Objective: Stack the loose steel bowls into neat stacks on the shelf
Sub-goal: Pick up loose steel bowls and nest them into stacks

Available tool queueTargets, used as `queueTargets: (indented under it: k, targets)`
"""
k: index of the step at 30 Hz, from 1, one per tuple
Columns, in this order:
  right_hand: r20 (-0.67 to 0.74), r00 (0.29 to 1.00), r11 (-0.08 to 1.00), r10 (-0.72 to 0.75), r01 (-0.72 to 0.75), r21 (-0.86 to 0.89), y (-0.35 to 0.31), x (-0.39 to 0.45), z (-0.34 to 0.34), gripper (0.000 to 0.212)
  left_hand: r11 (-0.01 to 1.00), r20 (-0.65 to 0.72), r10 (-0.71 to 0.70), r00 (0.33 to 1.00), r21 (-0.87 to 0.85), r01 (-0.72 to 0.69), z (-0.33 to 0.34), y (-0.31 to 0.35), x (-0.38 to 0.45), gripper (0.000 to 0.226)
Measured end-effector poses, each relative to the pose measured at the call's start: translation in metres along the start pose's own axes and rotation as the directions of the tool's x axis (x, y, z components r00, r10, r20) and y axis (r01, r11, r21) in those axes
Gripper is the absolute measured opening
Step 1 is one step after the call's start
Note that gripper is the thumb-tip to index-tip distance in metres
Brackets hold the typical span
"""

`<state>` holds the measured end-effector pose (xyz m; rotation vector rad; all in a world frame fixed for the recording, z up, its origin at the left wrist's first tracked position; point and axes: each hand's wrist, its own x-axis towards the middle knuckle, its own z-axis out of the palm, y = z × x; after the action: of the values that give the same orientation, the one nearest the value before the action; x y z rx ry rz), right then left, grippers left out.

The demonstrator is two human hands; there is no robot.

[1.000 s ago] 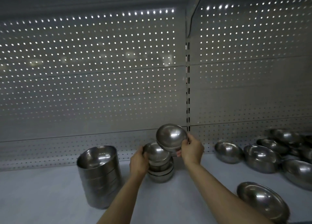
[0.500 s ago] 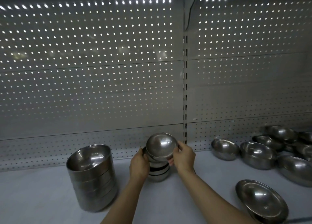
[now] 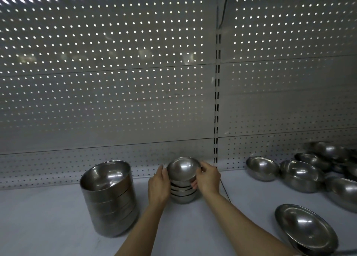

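A short stack of small steel bowls stands on the white shelf near the back panel. Its top bowl rests on the stack, tilted slightly toward me. My left hand is pressed against the stack's left side. My right hand holds the top bowl's right rim, fingers curled around it. A taller stack of larger steel bowls stands to the left, apart from my hands.
Several loose steel bowls lie at the right of the shelf, one more near the front right edge. The perforated back panel with a slotted upright rises behind.
My right hand brought the small bowl down and left onto the short stack, where it now rests. My left hand stayed beside the stack.
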<state>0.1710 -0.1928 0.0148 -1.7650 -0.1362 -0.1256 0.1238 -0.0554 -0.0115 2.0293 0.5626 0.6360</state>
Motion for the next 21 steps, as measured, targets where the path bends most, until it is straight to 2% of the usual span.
queueTargets:
  k: [3,6,7,8,10,11,14,16,19,21]
  targets:
    - [0.028,1.000,0.998,0.013,-0.011,-0.067,0.005,0.006,0.004,0.022,0.994,0.061,0.084,0.995,-0.079,-0.079,0.002,-0.007,-0.002,0.048]
    - [0.034,0.999,0.971,-0.008,0.016,-0.238,0.014,0.006,0.002,0.031,0.981,0.178,0.144,0.973,-0.156,-0.116,0.003,-0.013,-0.007,0.012]
    - [0.065,0.998,0.973,-0.009,0.023,-0.228,0.017,0.004,0.001,0.036,0.974,0.233,0.166,0.958,-0.192,-0.122,0.002,-0.013,-0.008,0.020]
    - [0.105,0.994,0.979,-0.005,0.026,-0.200,0.019,0.002,0.002,0.039,0.967,0.270,0.196,0.943,-0.212,-0.140,0.000,-0.016,-0.007,0.040]
    - [0.163,0.987,0.987,0.006,0.020,-0.162,0.023,-0.001,0.004,0.046,0.968,0.284,0.224,0.932,-0.175,-0.179,0.001,-0.024,-0.002,0.082]
    - [0.176,0.984,0.988,0.006,0.022,-0.154,0.024,-0.002,0.005,0.048,0.972,0.277,0.229,0.933,-0.125,-0.201,0.001,-0.026,0.001,0.091]
    - [0.182,0.983,0.992,-0.023,0.045,-0.120,0.026,-0.002,0.003,0.048,0.975,0.236,0.223,0.946,-0.040,-0.220,0.001,-0.028,0.005,0.089]
    - [0.192,0.980,0.993,-0.049,0.069,-0.099,0.026,-0.001,0.001,0.046,0.979,0.219,0.205,0.954,-0.052,-0.199,0.002,-0.031,0.008,0.088]
    - [0.237,0.969,0.992,-0.065,0.089,-0.090,0.032,-0.002,0.000,0.051,0.984,0.214,0.173,0.961,-0.076,-0.160,0.006,-0.037,0.007,0.100]
    - [0.269,0.960,0.993,-0.077,0.099,-0.066,0.038,-0.003,0.001,0.052,0.982,0.208,0.174,0.962,-0.102,-0.156,0.008,-0.039,0.005,0.099]
